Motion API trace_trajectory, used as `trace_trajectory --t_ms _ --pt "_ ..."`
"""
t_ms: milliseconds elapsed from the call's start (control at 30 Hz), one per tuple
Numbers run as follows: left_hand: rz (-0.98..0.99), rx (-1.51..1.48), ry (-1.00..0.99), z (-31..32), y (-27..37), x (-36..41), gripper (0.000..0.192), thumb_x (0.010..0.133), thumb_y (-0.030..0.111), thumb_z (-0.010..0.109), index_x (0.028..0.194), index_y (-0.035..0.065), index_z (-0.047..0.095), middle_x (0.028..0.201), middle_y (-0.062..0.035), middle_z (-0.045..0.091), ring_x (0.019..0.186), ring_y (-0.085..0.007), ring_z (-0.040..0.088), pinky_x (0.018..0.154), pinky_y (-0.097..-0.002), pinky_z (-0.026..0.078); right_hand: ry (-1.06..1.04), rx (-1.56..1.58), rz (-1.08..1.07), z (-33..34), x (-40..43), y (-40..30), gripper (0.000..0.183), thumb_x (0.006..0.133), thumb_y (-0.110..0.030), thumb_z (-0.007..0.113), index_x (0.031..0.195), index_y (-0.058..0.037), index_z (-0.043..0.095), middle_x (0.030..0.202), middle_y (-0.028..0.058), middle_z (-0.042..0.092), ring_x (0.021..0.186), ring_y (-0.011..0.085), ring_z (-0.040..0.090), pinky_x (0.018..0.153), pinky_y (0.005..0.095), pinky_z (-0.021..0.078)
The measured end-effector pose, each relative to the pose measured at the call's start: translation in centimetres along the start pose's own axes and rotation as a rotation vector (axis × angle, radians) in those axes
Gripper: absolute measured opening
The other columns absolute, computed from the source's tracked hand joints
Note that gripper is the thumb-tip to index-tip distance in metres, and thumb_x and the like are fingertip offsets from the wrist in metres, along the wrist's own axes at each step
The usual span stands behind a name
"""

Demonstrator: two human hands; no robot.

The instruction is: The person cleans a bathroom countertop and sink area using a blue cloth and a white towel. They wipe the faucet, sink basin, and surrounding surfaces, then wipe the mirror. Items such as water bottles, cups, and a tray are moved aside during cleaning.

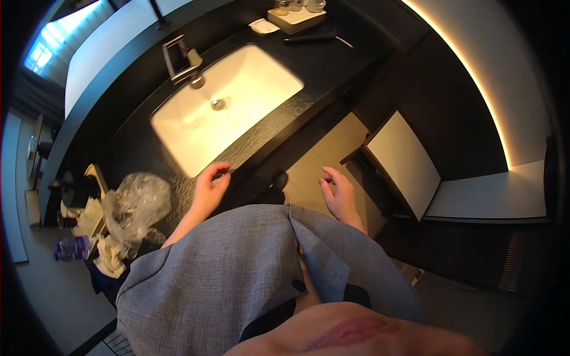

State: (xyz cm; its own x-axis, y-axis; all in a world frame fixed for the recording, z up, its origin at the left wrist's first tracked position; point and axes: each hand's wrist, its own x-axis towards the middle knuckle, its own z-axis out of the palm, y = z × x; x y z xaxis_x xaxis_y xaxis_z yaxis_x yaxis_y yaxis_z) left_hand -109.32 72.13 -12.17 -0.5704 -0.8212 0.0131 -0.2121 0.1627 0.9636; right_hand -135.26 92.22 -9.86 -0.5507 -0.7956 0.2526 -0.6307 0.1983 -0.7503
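Observation:
My left hand (211, 187) is over the front edge of a dark stone counter (249, 144), close to the near corner of a white rectangular sink (267, 80). Its fingers curl loosely toward the thumb, and I see nothing held in it. Farther right, my right hand (340, 196) hangs in front of my jacket above the tiled floor (320, 155). The fingers are bent, the thumb stands apart from them, and the hand holds nothing. A metal faucet (196, 81) rises behind the sink, whose drain (217, 104) shows at the bottom.
Left of the sink lies a crumpled clear plastic bag (141, 204), beside purple-labelled bottles (73, 247) and a white cloth or tissue (110, 258). At the far right end stand a tray (296, 20) with glassware, a white packet (263, 26) and a dark slim item (309, 39). A white-topped panel (403, 162) juts out at right.

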Motion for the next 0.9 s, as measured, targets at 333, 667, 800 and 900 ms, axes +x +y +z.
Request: trace_trajectory --t_ms 333,667,800,900 --pt "0.562 0.415 -0.083 22.4 3.2 42.6 0.054 0.074 0.013 0.064 0.125 0.0055 0.048 0.127 -0.0183 0.050 0.116 -0.0320 0.049 0.097 -0.0380 0.040 -0.054 -0.158 -0.093 -10.1 16.5 6.7 0.028 0.078 -0.011 0.064 0.106 -0.0076 0.059 0.082 0.0115 0.063 0.076 0.0282 0.061 0.065 0.0359 0.0488" --pt "0.264 1.106 -0.177 32.9 0.1 59.1 0.033 0.073 0.010 0.064 0.103 0.0008 0.054 0.101 -0.0190 0.060 0.097 -0.0344 0.059 0.082 -0.0417 0.049 0.250 -0.189 0.260 -22.4 15.8 14.8 0.027 0.084 -0.013 0.060 0.110 -0.0070 0.060 0.084 0.0107 0.065 0.074 0.0237 0.063 0.065 0.0321 0.0490" --pt "0.387 0.642 -0.184 40.9 5.3 51.8 0.022 0.067 0.008 0.061 0.082 -0.0061 0.053 0.076 -0.0266 0.060 0.073 -0.0401 0.062 0.066 -0.0453 0.050 0.349 -0.129 0.269 -25.7 17.5 20.7 0.039 0.087 -0.018 0.059 0.122 -0.0047 0.050 0.090 0.0101 0.064 0.079 0.0194 0.061 0.066 0.0321 0.0501" --pt "0.409 0.373 -0.344 50.7 13.7 38.5 0.019 0.066 0.004 0.056 0.081 -0.0062 0.050 0.071 -0.0279 0.058 0.069 -0.0441 0.059 0.062 -0.0474 0.048 0.443 0.659 0.633 -29.4 20.9 24.7 0.068 0.091 -0.038 0.053 0.141 -0.0063 0.019 0.127 0.0139 0.045 0.105 0.0231 0.052 0.072 0.0413 0.0542"
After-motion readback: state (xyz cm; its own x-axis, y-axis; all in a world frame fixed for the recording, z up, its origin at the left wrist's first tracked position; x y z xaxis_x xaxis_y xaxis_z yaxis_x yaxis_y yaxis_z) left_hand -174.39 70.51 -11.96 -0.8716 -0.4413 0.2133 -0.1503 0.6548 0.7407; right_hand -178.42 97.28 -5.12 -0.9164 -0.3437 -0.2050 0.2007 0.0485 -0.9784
